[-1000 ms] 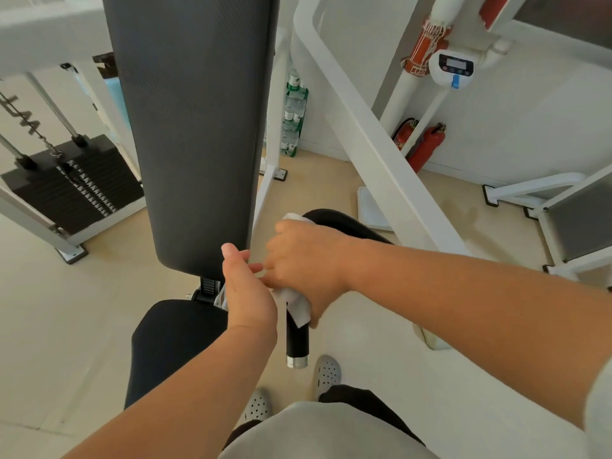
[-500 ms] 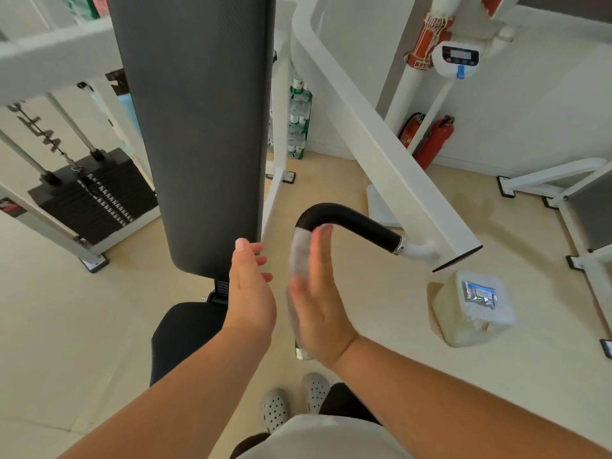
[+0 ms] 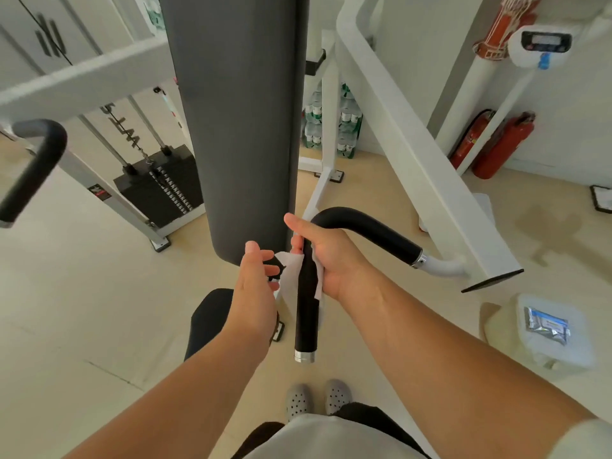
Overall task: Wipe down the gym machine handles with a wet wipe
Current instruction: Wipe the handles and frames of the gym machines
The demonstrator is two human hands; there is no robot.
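The black curved machine handle (image 3: 306,326) hangs in front of me, its straight lower part ending in a chrome cap. A white wet wipe (image 3: 291,270) is wrapped round the upper part of that straight section. My right hand (image 3: 337,263) grips the handle over the wipe, thumb pointing up. My left hand (image 3: 256,286) is just left of the handle with relaxed fingers at the wipe's loose left edge. A second black handle (image 3: 33,167) shows at the far left.
The tall grey back pad (image 3: 238,127) and black seat (image 3: 208,319) stand just behind my hands. A white frame arm (image 3: 414,154) slopes down on the right. A weight stack (image 3: 159,190) is at left. A wipe packet (image 3: 546,326) lies on a white container, with fire extinguishers (image 3: 503,147) behind.
My right hand gripped the handle a second ago, then lay flat against the wipe, and now curls round handle and wipe again. The left hand stays beside it. The view has shifted, showing the left handle.
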